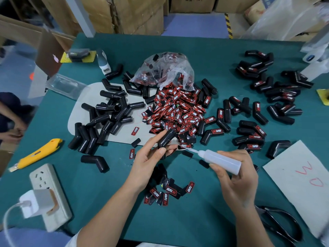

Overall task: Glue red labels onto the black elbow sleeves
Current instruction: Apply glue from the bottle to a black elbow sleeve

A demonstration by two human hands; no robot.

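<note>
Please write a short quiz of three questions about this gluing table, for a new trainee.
1. True or false: the right hand holds a glue bottle whose nozzle points toward the left hand.
2. What does the left hand hold? A) the yellow utility knife B) a black elbow sleeve C) the scissors
3. Fill in: the finished sleeves with labels lie mostly on the ____ side of the loose label pile.

Key: 1 true; 2 B; 3 right.
</note>
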